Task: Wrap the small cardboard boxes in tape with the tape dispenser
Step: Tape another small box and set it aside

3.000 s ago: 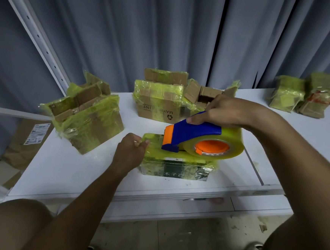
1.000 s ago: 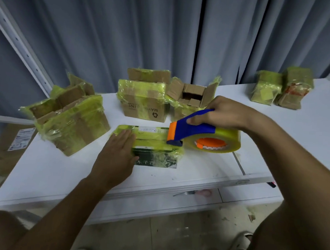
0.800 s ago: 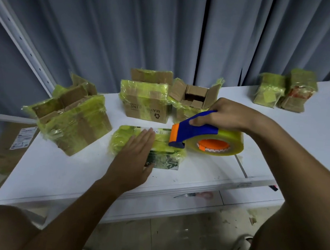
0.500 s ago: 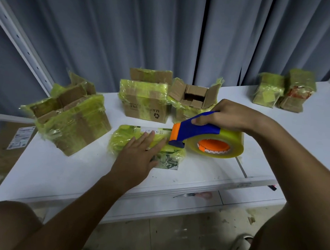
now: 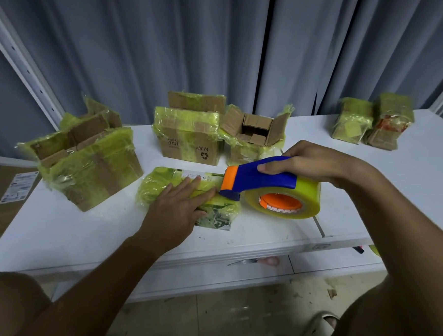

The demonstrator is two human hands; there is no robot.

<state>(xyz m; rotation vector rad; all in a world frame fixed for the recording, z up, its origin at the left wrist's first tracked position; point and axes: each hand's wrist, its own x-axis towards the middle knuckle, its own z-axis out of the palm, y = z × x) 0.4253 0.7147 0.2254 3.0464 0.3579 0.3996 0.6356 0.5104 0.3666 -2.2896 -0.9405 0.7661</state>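
A small flat box [image 5: 158, 186] wrapped in yellowish tape lies on the white table [image 5: 77, 230]. My left hand [image 5: 177, 209] presses flat on its top with straight fingers. My right hand [image 5: 308, 161] grips the blue handle of the tape dispenser [image 5: 271, 190], whose orange nose touches the box's right end. The dispenser carries a thick roll of yellow-tinted tape with an orange core.
Tape-wrapped cardboard boxes stand behind: a large one [image 5: 89, 154] at left, one with a recycling mark [image 5: 188, 136], an open-flapped one [image 5: 255, 133], and two small ones [image 5: 372, 121] at far right. Grey curtains hang behind. A table seam [image 5: 319, 228] runs at right.
My left hand went from gripping the box's left end to lying flat on its top, then slid right toward the dispenser's nose. The box lies further left; the dispenser stayed at its right end.
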